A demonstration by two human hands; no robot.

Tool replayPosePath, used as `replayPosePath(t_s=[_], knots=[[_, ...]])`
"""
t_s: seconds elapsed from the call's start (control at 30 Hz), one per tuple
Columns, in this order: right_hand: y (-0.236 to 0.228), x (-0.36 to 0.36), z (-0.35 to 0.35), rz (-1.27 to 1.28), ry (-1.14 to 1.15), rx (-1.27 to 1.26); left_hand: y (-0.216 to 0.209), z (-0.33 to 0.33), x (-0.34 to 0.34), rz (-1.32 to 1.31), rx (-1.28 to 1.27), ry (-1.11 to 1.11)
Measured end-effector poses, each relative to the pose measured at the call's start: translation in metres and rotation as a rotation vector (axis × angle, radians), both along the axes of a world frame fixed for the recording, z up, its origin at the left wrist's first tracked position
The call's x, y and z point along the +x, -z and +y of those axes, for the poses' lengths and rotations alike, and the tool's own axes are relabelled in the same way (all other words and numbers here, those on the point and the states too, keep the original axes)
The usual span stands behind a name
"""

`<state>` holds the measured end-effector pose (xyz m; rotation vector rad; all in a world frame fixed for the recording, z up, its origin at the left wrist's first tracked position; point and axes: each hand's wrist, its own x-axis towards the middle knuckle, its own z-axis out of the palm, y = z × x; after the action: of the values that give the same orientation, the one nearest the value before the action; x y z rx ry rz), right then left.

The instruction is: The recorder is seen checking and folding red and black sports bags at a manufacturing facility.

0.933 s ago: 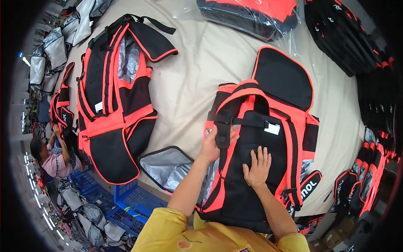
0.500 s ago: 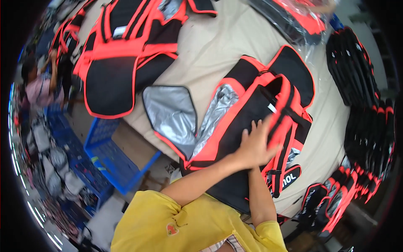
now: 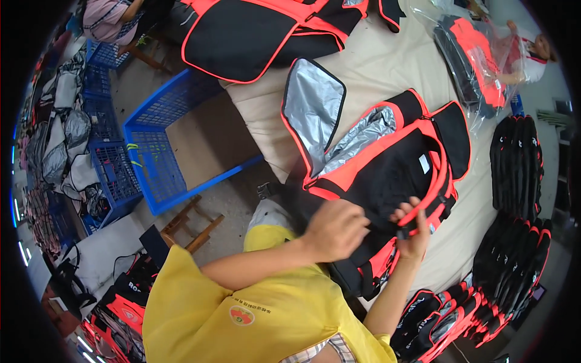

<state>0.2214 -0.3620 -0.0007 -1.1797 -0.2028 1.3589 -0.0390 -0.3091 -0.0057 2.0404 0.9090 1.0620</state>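
Observation:
A black bag with bright orange-red trim [image 3: 378, 184] lies on the cream cloth-covered table in front of me. Its silver-lined flap [image 3: 313, 100] is folded out at the far left, and silver lining shows in the open side. My right hand [image 3: 414, 233] has its fingers around the bag's orange-edged shoulder strap [image 3: 437, 202], near a black buckle. Just left of it, my left hand [image 3: 336, 231] is closed and slightly blurred. A black webbing strap [image 3: 381, 225] runs from its fingers toward the right hand.
Another black and orange-red bag [image 3: 242, 39] lies at the far left of the table. A blue plastic crate [image 3: 145, 175] and a wooden stool [image 3: 196, 227] stand left. Stacked bags [image 3: 514, 172] line the right side. One person handles a plastic-wrapped bag [image 3: 475, 63]; another person [image 3: 112, 21] sits far left.
My hands have come apart from their crossed position on the bag. The right hand now grips the shoulder strap, and the left has drawn back and closed. The view has shifted left.

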Motion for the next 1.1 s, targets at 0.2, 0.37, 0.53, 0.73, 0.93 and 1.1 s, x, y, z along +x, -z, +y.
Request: replayPosePath(t_s=[0.2,0.37,0.53,0.73,0.93,1.1], knots=[[-0.031,0.059,0.040,-0.027,0.021,0.160,0.061,0.002,-0.115,0.246,-0.181,-0.352],[0.002,0.085,0.072,-0.254,-0.013,0.033,0.064,0.011,-0.137,0.351,-0.175,-0.126],[0.030,0.057,0.064,-0.554,-0.059,-0.246,0.083,0.005,-0.147,0.422,-0.368,-0.020],[0.036,0.031,-0.033,-0.649,0.119,-0.365,0.044,0.023,-0.212,0.675,0.016,-0.492],[-0.036,-0.073,-0.082,-0.712,-0.052,-0.033,-0.072,0.047,-0.107,0.226,0.209,-0.382],[-0.075,-0.110,-0.093,-0.386,0.027,0.312,-0.120,-0.029,0.029,0.065,0.473,0.485]])
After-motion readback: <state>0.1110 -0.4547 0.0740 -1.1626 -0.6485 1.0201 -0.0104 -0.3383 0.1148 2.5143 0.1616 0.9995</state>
